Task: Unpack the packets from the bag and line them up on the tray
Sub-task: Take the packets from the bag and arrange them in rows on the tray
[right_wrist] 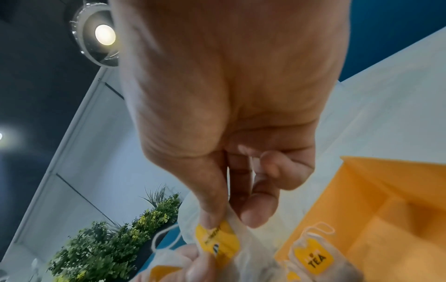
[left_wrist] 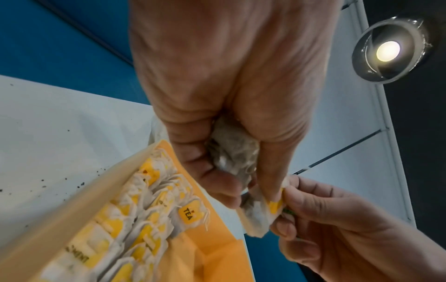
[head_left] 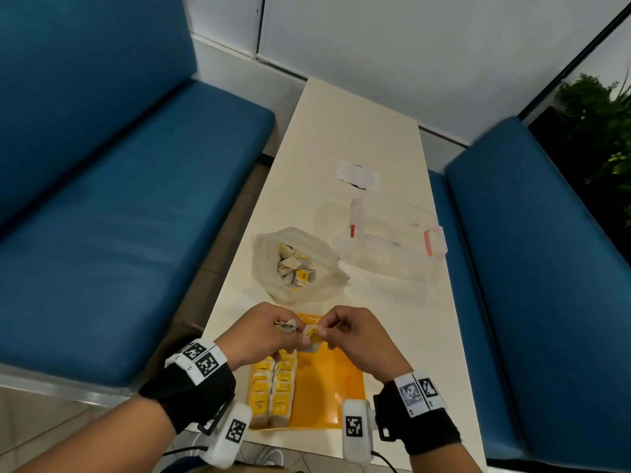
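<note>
An orange tray (head_left: 327, 387) lies at the table's near edge, with two rows of yellow-tagged tea packets (head_left: 275, 387) lined up along its left side. Beyond it, a crumpled clear bag (head_left: 266, 247) holds several more packets. Both hands hover over the tray's far end. My left hand (head_left: 290, 331) clutches a small bunch of packets (left_wrist: 231, 152) in its palm. My right hand (head_left: 324, 331) pinches one packet (head_left: 312, 337) by its yellow tag (right_wrist: 217, 240), and the left fingertips (left_wrist: 270, 192) touch the same packet (left_wrist: 255, 215).
A clear plastic box (head_left: 392, 233) with pink latches stands right of the bag, and a flat white wrapper (head_left: 356, 174) lies farther back. Blue benches (head_left: 119, 233) flank the narrow cream table (head_left: 358, 124). A green plant (head_left: 601, 114) is at the far right.
</note>
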The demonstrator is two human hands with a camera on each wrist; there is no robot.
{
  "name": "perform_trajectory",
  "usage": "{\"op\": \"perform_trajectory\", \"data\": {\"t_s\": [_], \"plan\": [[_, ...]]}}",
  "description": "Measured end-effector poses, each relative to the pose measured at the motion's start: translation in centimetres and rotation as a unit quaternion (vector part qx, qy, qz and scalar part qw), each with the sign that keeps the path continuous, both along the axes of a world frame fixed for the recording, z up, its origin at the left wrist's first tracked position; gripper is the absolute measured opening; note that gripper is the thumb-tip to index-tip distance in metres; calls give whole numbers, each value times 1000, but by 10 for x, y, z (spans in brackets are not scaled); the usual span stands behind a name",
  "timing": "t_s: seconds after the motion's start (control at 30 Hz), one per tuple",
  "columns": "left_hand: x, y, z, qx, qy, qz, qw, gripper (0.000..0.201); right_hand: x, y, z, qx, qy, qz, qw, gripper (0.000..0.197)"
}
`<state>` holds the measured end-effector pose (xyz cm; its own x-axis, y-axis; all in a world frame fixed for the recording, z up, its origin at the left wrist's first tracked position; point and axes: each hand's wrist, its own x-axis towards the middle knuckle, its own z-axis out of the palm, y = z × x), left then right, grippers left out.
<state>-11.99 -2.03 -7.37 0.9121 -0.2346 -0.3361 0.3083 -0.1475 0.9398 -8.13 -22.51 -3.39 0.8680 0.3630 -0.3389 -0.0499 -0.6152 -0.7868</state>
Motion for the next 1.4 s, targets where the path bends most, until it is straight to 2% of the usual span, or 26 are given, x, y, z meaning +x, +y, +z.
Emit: {"op": "perform_trajectory", "data": {"t_s": [0.13, 0.27, 0.4, 0.57, 0.67, 0.83, 1.0, 1.17, 1.3, 1.4], "plan": [[-1, -2, -4, -12, -1, 15, 1000, 9, -6, -2, -6, 53, 34, -62, 996, 8], [-3, -5, -6, -21, 5, 28, 999, 10, -12, 0, -18, 76, 64, -87, 991, 9], [-2, 0, -10, -52, 40, 80, 995, 9, -9, -2, -37, 47, 74, -107, 990, 3], [-1, 8, -17, -76, 79, 132, 985, 9, -3, -1, -67, -34, 103, -108, 988, 18], [-1, 10, -21, -78, 89, 135, 984, 8, 1, 4, -76, -61, 111, -122, 984, 19], [1, 10, -23, -86, 99, 127, 983, 10, 6, 13, -89, -42, 104, -173, 979, 19], [3, 12, -24, -86, 110, 117, 983, 14, 8, 17, -96, -19, 99, -223, 970, 5], [5, 13, -23, -90, 119, 110, 983, 14, 10, 21, -104, -5, 109, -264, 958, 13], [6, 14, -23, -97, 126, 103, 982, 15, 10, 24, -107, 28, 118, -298, 947, 10], [6, 14, -23, -102, 128, 101, 981, 16, 10, 25, -105, 31, 123, -305, 944, 14]]}}
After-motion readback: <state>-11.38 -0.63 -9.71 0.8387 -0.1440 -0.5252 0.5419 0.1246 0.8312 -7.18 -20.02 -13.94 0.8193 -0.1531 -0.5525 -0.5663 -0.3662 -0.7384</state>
